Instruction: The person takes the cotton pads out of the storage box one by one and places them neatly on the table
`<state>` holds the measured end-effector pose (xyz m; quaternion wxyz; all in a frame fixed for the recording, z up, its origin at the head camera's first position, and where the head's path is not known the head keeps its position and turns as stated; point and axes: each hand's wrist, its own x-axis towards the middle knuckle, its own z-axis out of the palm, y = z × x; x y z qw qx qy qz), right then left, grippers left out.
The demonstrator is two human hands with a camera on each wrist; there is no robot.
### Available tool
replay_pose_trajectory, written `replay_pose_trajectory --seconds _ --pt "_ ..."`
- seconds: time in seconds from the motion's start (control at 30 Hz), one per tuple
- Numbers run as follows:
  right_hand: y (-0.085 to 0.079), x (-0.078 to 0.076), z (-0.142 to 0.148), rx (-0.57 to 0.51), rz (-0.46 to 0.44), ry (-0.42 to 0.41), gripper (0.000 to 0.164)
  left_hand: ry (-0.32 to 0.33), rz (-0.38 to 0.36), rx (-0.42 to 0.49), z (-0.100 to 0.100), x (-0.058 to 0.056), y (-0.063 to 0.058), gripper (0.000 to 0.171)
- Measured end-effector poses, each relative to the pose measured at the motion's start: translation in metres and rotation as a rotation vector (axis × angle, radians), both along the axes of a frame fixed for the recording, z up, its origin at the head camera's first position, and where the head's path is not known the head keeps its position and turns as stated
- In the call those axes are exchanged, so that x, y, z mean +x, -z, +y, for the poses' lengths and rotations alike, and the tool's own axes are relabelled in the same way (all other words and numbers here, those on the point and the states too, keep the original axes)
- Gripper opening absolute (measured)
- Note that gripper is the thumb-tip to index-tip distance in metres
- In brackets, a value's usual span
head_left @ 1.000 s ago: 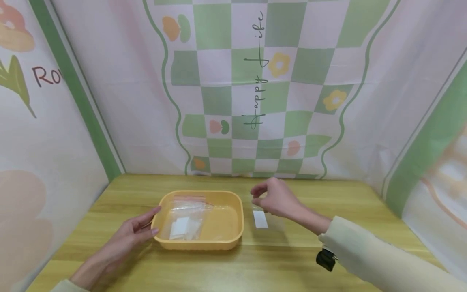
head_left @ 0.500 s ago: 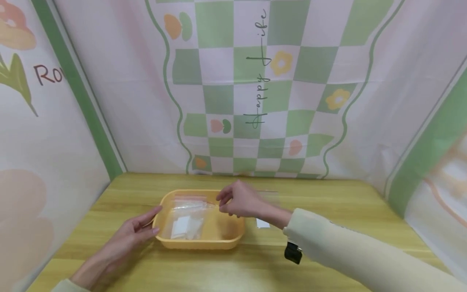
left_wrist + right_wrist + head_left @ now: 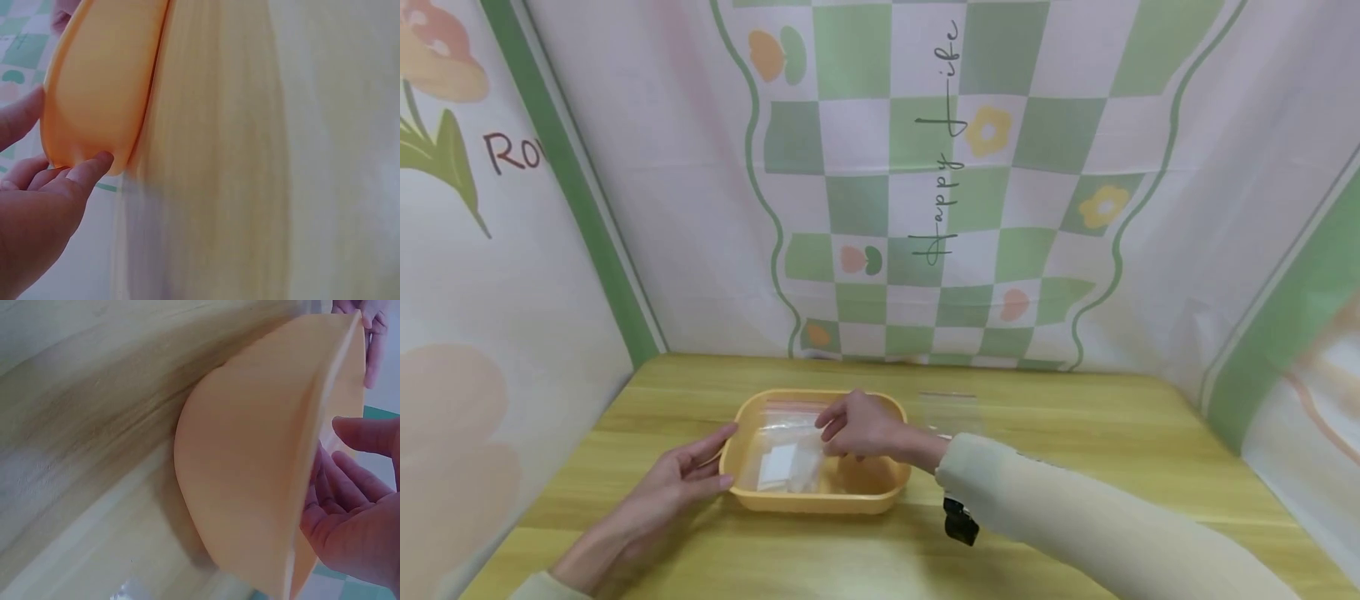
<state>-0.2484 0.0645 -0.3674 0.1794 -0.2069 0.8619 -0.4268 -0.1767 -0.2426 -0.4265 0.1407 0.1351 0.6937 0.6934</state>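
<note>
A shallow yellow plastic tray (image 3: 820,502) stands on the table. Inside its left half lie several clear zip bags (image 3: 797,429) with white pieces showing through. My left hand (image 3: 673,483) holds the tray's left end, one finger at the rim and the thumb against the outer wall. In the left wrist view the left hand (image 3: 50,200) has its fingertips on the wall. My right hand (image 3: 861,425) reaches over the tray, fingertips beside the bags. The right wrist view shows the right hand (image 3: 356,519) with thumb and fingers apart, partly hidden by the tray's side.
Another clear zip bag (image 3: 949,404) lies on the wooden table (image 3: 1075,450) right of the tray, partly under the right forearm. A black device (image 3: 959,522) hangs at the right wrist. A printed curtain (image 3: 850,200) closes off the back.
My right hand has moved left from above the bag on the table to over the tray. That bag stays on the table. The left hand keeps its place at the tray's end.
</note>
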Motion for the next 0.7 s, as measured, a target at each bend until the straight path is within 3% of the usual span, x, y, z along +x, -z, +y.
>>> replay_pose_trajectory --seconds 0.33,0.7 --pt "0.01 0.001 -0.011 -0.098 -0.055 0.023 0.032 0.005 0.001 -0.011 -0.001 -0.001 0.0 0.085" --pt "0.014 0.002 -0.029 -0.238 -0.114 0.128 0.036 0.0 -0.008 -0.007 0.0 -0.001 0.0 0.084"
